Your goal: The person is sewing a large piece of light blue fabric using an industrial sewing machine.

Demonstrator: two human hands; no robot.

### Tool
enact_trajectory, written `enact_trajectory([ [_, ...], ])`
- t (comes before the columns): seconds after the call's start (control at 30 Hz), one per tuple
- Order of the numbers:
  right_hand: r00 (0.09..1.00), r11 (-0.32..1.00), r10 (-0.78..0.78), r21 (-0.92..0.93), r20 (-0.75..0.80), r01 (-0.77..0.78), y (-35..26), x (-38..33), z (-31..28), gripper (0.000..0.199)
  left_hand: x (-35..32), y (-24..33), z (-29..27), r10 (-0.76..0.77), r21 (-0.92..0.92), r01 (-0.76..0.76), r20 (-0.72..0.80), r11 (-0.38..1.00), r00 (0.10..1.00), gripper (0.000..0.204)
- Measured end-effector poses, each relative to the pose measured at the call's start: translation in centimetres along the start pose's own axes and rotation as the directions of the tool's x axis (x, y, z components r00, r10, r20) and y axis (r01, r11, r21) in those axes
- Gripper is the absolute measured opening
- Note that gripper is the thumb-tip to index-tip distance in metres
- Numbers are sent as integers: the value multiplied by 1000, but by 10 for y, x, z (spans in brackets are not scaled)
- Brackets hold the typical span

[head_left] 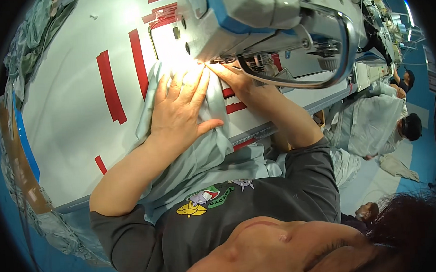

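Observation:
Pale green cloth [212,104] runs from under the sewing machine [252,18] over the table edge toward my lap. My left hand [180,106] lies flat on this cloth, fingers stretched toward the needle area and thumb out to the side. Close beside it, my right hand [232,76] reaches in under the machine head from the right. One finger of it is stretched out, its tip near the left fingertips; its other fingers are mostly hidden by the machine. Bright lamp glare washes out the cloth at the fingertips, and the needle cannot be made out.
Red tape strips [111,87] mark the white tabletop [71,118]. A curved metal guard bar [341,57] juts from the machine. More cloth [38,41] is heaped at the far left edge. At right, other people work beside a large pale cloth [363,120].

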State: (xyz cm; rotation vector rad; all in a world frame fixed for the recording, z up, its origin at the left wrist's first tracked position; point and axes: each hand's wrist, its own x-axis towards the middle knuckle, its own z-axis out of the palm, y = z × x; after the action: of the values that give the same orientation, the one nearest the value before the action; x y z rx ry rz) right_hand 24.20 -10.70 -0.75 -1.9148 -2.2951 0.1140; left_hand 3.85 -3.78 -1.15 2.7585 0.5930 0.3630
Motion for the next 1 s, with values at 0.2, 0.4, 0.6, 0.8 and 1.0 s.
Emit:
enact_trajectory([
  [0.2,983,999,-29,9,-182,31,15,-2,29,37,1,1,3,-18,-26,17,-37,1000,999,93],
  [0.4,951,984,22,174,-309,34,30,11,68,31,3,-1,5,4,-4,-4,-44,1000,999,94],
  [0.6,961,993,-71,-110,-266,43,14,-4,17,20,6,0,9,-28,-5,27,-90,1000,996,88],
  [0.8,961,923,70,383,-269,40,-54,-51,-5,41,7,-17,2,84,-64,-99,-197,993,977,51],
  [1.0,946,-99,228,972,230,-213,-135,-105,24,47,0,-30,-8,204,-123,-253,-317,960,926,32],
])
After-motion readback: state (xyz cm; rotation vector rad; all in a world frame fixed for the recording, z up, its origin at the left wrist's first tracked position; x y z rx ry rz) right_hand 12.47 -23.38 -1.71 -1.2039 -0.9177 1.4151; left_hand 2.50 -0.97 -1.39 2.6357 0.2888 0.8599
